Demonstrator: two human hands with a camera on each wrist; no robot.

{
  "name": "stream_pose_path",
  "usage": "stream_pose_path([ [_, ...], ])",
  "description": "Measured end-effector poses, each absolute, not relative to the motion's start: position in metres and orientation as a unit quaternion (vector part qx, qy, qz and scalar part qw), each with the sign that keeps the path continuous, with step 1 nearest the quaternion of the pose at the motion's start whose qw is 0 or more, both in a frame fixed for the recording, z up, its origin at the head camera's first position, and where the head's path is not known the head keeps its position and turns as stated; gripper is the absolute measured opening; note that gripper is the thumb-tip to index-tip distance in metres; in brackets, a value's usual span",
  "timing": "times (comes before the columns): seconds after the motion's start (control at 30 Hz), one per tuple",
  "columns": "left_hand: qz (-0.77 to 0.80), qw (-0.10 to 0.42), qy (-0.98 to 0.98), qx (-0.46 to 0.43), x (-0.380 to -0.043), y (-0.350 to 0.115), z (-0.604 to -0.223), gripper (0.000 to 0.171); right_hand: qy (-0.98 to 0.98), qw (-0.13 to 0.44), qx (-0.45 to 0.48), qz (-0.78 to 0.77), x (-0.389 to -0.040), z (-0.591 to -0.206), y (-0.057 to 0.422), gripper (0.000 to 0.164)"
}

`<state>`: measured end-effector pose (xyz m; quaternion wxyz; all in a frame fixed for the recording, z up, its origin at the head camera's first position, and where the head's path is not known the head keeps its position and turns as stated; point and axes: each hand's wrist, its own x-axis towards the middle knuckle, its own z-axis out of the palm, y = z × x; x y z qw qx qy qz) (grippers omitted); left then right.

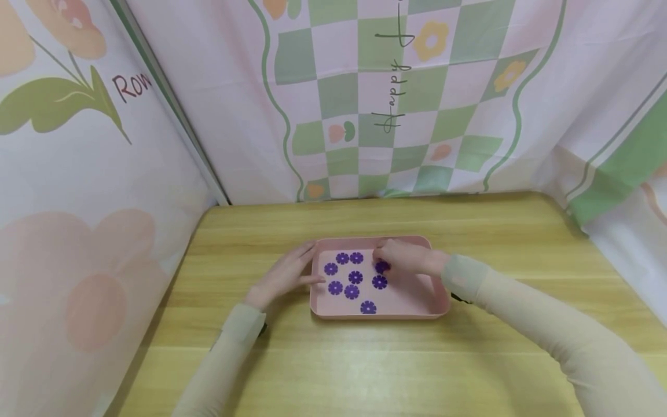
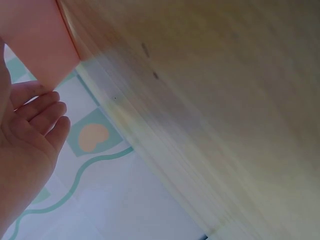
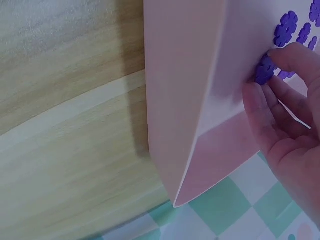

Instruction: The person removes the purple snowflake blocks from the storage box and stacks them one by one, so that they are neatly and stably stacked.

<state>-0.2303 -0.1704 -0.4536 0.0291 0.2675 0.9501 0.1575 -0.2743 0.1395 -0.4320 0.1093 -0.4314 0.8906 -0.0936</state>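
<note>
A pink tray (image 1: 396, 315) holds several purple snowflake discs (image 1: 355, 277), shaped like notched flowers and spread apart over its left and middle part. My left hand (image 1: 283, 272) holds the tray's left side, the thumb reaching over the rim and the other fingers near the far left corner. In the left wrist view those fingers are gently bent by the tray corner (image 2: 45, 40); the thumb is hidden. Inside the tray, my right hand (image 1: 403, 256) pinches one purple snowflake disc (image 3: 265, 69) between thumb and fingers. Another disc (image 1: 379, 282) lies just in front of that hand.
The tray stands on a wood-grain table (image 1: 365, 365), a little short of the back edge. Behind it hangs a curtain (image 1: 406, 116) with green checks. A flower-printed cloth (image 1: 88, 231) borders the left side, and more cloth (image 1: 620, 174) hangs at the right.
</note>
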Motion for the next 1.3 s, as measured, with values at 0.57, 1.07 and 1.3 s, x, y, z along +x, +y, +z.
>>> stream_pose_path([
  [0.57,0.168,0.023,0.945,0.28,-0.231,-0.169,-0.455,0.092,0.908,0.111,-0.386,-0.116,-0.274,-0.407,0.167,0.018],
  [1.07,0.16,0.022,0.949,0.271,-0.231,-0.17,-0.457,0.093,0.915,0.028,-0.384,-0.121,-0.261,-0.392,0.213,0.017],
  [1.3,0.163,0.02,0.948,0.272,-0.231,-0.169,-0.456,0.092,0.912,-0.013,-0.391,-0.124,-0.252,-0.389,0.242,0.016],
])
